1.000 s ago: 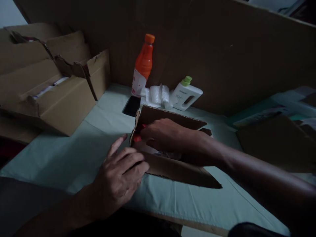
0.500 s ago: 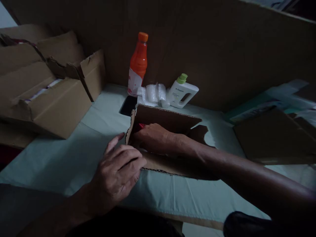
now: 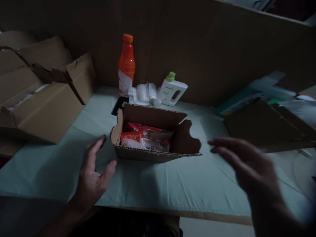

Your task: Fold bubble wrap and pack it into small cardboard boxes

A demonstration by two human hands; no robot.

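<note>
An open-topped cardboard box [image 3: 158, 157] stands on the cloth-covered table between my two hands. Inside it lie red packets [image 3: 132, 135] and a clear plastic-wrapped item [image 3: 154, 145]; what lies below them is hidden. Just off the box's left end is my left hand [image 3: 95, 174], with thumb and fingers spread and nothing in them. My right hand [image 3: 243, 161] hovers apart from the box's right end, slightly blurred, its fingers stretched toward the box and holding nothing.
Behind the box stand an orange bottle [image 3: 127, 65], bubble-wrapped items [image 3: 144, 93], a white jug with a green cap [image 3: 171, 91] and a dark phone-like slab [image 3: 118, 106]. Cardboard boxes [image 3: 49, 112] crowd the left. At right, another box [image 3: 259, 126] sits by a teal bottle [image 3: 247, 97].
My right hand has come out of the box and moved to its right. My left hand has let go of the box's near left corner and drawn back left.
</note>
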